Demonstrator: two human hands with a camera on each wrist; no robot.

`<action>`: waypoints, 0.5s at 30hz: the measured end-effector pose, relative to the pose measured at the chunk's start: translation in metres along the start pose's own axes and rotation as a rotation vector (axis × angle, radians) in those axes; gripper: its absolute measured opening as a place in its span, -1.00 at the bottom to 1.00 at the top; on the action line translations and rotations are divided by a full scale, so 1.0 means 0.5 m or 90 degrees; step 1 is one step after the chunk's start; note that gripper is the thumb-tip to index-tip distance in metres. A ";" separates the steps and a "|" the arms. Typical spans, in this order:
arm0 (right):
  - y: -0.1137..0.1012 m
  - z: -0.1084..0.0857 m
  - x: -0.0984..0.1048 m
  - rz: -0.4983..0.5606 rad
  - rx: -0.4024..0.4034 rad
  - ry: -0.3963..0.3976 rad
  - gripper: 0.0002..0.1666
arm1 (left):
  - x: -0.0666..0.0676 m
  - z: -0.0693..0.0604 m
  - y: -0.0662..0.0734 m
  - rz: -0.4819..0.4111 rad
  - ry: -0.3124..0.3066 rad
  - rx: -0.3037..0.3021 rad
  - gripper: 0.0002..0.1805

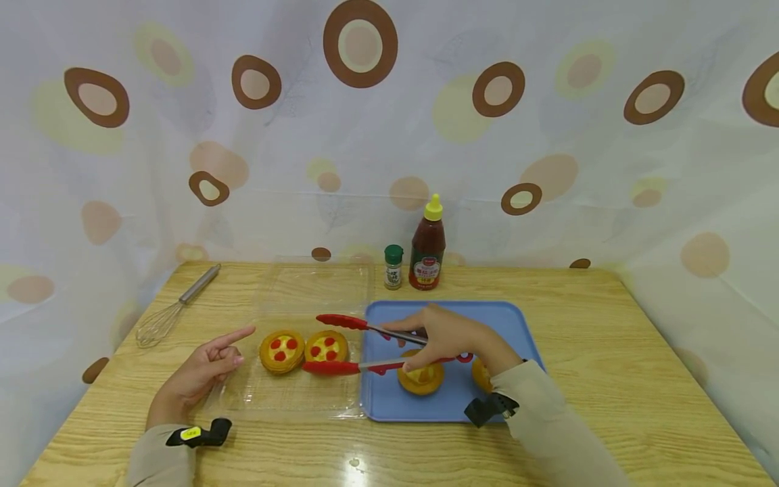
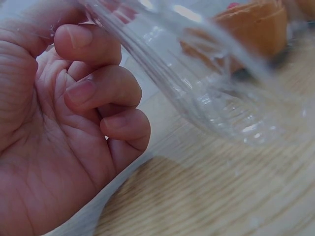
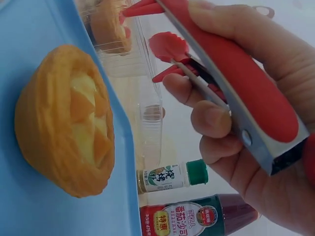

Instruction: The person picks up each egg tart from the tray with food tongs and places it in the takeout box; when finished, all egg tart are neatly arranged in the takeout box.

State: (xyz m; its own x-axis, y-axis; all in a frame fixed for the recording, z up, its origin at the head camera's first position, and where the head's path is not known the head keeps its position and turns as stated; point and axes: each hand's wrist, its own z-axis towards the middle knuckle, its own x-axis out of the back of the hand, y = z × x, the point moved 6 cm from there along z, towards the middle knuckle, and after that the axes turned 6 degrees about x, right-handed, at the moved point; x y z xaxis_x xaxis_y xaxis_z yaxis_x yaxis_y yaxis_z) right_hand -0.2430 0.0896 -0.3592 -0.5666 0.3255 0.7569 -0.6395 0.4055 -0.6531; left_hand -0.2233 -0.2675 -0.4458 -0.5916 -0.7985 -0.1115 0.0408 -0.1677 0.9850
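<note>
Right hand (image 1: 450, 336) grips red tongs (image 1: 383, 366), spread tips flank a topped tart (image 1: 326, 348) in a clear box (image 1: 292, 399), contact unclear, left hand (image 1: 203, 368) beside it, index straight, others curled, hold uncertain, wrist (image 1: 500, 357) partly hides a tray (image 1: 389, 406) tart (image 1: 479, 374).

Fig.: L hand (image 2: 69, 113) at clear plastic container (image 2: 172, 93), palm-side view.
Hand occupies LHS, palm twd camera; three fingers (image 2: 110, 91) curl inward, nails visible. Container wall runs diag. from upper L down twd R, adj. to curled fingers; exact contact pt. indeterminate. Tart (image 2: 258, 32), orange-brn crust w/ red bit at top, sits upper R, partly behind plastic. 2nd crust (image 2: 307, 7) cropped at upper R corner. Wood-grain table (image 2: 246, 196) fills lower R; darker rounded patch (image 2: 142, 201) at lower ctr.
</note>
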 end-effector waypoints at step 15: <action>-0.007 -0.082 0.022 0.065 0.040 0.109 -0.19 | -0.001 0.000 0.001 -0.004 -0.002 0.005 -0.40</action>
State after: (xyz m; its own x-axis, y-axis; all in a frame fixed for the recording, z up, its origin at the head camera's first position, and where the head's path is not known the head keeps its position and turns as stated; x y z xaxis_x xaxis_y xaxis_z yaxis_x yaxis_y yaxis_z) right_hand -0.2256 0.1269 -0.3476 -0.5373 0.5053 0.6753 -0.6172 0.3101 -0.7231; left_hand -0.2227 -0.2673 -0.4453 -0.5938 -0.7961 -0.1166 0.0312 -0.1676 0.9854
